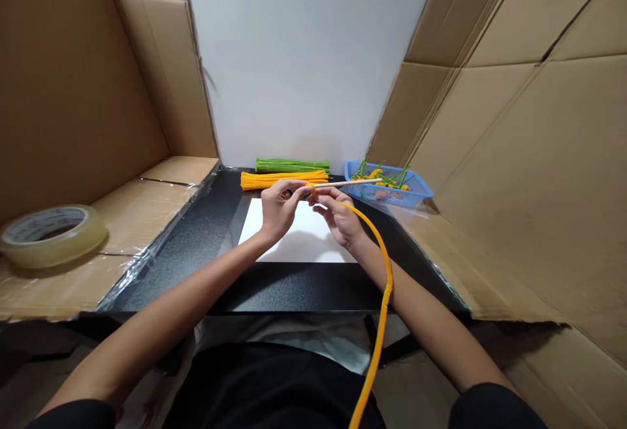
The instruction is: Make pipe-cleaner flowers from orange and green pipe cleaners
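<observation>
Both my hands meet above a white sheet (304,249) on the black table. My left hand (281,210) pinches one end of a thin pale wooden stick (355,182), where a bit of orange pipe cleaner is coiled round it. With its thumb and fingers, my right hand (340,217) grips the orange pipe cleaner (385,285) close to that coil. The long tail of the pipe cleaner arches over my right forearm and hangs down past the table's front edge. The stick points right, toward the blue basket. My fingers partly hide the coil.
Bundles of orange pipe cleaners (281,179) and green pipe cleaners (292,165) lie at the back. A blue basket (416,195) there holds several orange and green pieces. A tape roll (53,236) sits on cardboard at left. Cardboard walls (529,155) flank the table (181,262).
</observation>
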`<state>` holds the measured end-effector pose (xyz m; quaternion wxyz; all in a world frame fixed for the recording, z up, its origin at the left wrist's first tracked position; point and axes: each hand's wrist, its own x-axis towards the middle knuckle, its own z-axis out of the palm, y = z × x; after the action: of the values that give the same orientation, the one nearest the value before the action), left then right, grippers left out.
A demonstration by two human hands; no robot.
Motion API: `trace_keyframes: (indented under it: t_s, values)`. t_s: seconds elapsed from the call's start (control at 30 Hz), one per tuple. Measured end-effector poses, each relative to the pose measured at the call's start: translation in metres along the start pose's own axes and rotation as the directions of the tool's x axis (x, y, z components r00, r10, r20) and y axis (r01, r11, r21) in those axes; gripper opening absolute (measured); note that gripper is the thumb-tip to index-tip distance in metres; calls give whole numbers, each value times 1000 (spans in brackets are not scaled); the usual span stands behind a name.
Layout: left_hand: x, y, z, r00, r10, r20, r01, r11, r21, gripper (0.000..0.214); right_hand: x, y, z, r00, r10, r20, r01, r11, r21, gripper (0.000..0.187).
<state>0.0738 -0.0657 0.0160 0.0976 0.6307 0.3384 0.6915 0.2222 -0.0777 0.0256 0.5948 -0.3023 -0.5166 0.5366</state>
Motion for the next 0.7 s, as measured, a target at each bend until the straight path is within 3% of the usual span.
trace_keyframes:
  t_s: [0.07,0.23,0.4,0.7]
  values:
    - [0,0,0,1000,-5,0,5,1000,-22,25,1,-3,-1,999,-33,-25,33,999,11,25]
    - [0,0,-3,978,206,33,-208,973,101,29,1,-7,0,998,-27,-49,26,1000,-14,33]
    - [-2,2,-4,951,306,49,-310,933,184,26,1,-6,-1,999,27,-43,-27,1000,5,35]
    - [2,-9,-10,904,395,165,-428,842,329,26,2,-11,-7,991,133,25,-132,991,-34,34]
